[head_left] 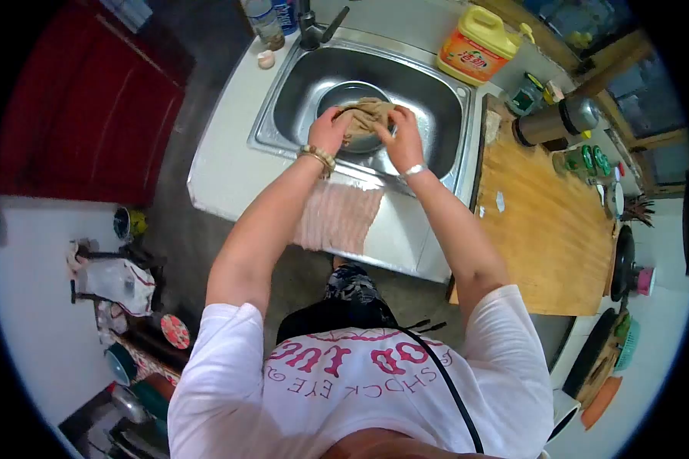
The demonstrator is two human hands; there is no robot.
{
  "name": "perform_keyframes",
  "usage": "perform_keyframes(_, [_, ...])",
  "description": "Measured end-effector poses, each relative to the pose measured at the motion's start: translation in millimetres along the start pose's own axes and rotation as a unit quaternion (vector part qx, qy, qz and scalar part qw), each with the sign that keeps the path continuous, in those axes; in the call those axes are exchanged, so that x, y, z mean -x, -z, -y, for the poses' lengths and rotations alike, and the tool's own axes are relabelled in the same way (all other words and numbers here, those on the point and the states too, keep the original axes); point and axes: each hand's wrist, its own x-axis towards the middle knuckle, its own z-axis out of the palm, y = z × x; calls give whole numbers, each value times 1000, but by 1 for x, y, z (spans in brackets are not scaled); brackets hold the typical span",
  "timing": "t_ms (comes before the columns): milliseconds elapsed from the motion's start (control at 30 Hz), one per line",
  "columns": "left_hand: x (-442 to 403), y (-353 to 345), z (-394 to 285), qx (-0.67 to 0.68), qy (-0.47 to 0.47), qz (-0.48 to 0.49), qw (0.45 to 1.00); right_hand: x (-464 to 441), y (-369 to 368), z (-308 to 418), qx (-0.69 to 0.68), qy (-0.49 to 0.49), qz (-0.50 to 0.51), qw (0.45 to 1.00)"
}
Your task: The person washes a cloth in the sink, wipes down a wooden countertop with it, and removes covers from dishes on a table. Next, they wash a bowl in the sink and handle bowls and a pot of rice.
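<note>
Over the metal sink [444, 115], both of my hands hold a crumpled tan cloth [369, 115]. My left hand [331, 131] grips its left side, fingers curled into the folds. On the right side, my right hand [403, 138] has its fingers bent around the cloth's edge. Beneath the cloth a round metal basin [343, 93] sits in the sink, partly covered by it. A pinkish ribbed cloth [341, 218] lies flat on the counter's front edge, below my forearms.
A faucet [314, 29] stands behind the sink, beside a plastic bottle [265, 24]. A yellow detergent jug [478, 46] is at the back right corner. Right of the sink lies a wooden board [543, 237], with a steel thermos [555, 121] and jars behind it.
</note>
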Motion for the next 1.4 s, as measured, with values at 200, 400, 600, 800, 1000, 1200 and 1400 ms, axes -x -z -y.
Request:
perform_keyframes(200, [-88, -50, 138, -99, 203, 123, 966, -69, -95, -102, 130, -130, 190, 964])
perform_keyframes(400, [-98, -68, 123, -91, 320, 93, 938, -92, -154, -102, 144, -209, 268, 929])
perform_keyframes(600, [-101, -88, 122, -78, 356, 125, 923, -79, -146, -120, 183, -54, 312, 931])
perform_keyframes(800, [-97, -94, 146, 270, 465, 126, 834, -75, -147, -109, -101, -123, 244, 957])
perform_keyframes(1000, [-100, -91, 123, 209, 146, 231, 939, -64, -121, -37, 21, 139, 123, 982])
perform_keyframes(1200, [-103, -62, 82, -91, 1, 269, 959, -45, -152, -41, 66, -148, 92, 982])
perform_keyframes(1400, [-102, -62, 88, -259, -96, 353, 894, -78, -131, -76, 182, -76, 197, 960])
